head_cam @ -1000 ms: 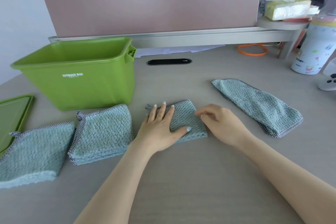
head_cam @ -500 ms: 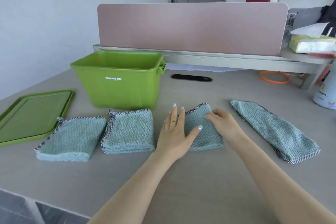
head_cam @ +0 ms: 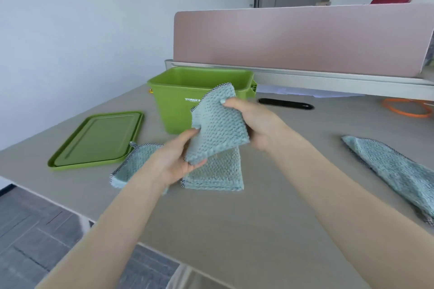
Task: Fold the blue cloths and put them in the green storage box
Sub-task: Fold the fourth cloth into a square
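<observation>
We have lifted the folded cloth [head_cam: 217, 124] off the desk [head_cam: 270, 206]; left hand [head_cam: 173, 162] and right hand [head_cam: 253, 122] now pinch its edges before the green storage box [head_cam: 173, 91].

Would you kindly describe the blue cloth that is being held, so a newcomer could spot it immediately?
Start at the green storage box near the pink divider. Just in front of it, the folded blue cloth is held up between the left hand and right hand. Unlike the other blue cloths lying on the table, it is lifted off the surface.
</observation>
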`<state>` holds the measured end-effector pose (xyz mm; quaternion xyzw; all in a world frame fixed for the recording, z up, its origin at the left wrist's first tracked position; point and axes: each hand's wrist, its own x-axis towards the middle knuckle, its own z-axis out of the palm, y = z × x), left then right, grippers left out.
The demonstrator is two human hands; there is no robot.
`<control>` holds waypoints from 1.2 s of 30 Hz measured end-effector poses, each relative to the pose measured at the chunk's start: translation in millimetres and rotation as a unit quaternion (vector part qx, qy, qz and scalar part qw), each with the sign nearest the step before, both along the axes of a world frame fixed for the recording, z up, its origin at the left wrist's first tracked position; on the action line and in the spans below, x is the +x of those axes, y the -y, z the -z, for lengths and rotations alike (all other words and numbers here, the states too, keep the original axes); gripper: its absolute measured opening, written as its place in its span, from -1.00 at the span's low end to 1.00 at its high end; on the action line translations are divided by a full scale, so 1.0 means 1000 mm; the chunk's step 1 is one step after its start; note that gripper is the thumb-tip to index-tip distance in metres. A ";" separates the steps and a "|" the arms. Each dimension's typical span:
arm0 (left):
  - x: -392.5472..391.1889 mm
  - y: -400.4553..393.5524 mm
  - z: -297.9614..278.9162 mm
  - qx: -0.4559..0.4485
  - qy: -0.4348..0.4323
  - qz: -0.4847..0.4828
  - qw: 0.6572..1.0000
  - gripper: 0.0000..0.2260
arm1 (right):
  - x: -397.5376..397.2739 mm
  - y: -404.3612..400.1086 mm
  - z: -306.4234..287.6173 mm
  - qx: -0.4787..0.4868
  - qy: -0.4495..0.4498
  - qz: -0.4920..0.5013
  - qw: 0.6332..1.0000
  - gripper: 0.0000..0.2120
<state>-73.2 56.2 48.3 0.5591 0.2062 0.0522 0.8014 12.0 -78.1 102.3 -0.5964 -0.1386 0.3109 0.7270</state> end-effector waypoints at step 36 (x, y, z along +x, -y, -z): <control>-0.051 -0.095 0.051 0.761 -0.077 -0.125 0.632 -0.55 | -0.048 -0.086 0.083 -0.246 0.357 -0.115 0.894 -0.36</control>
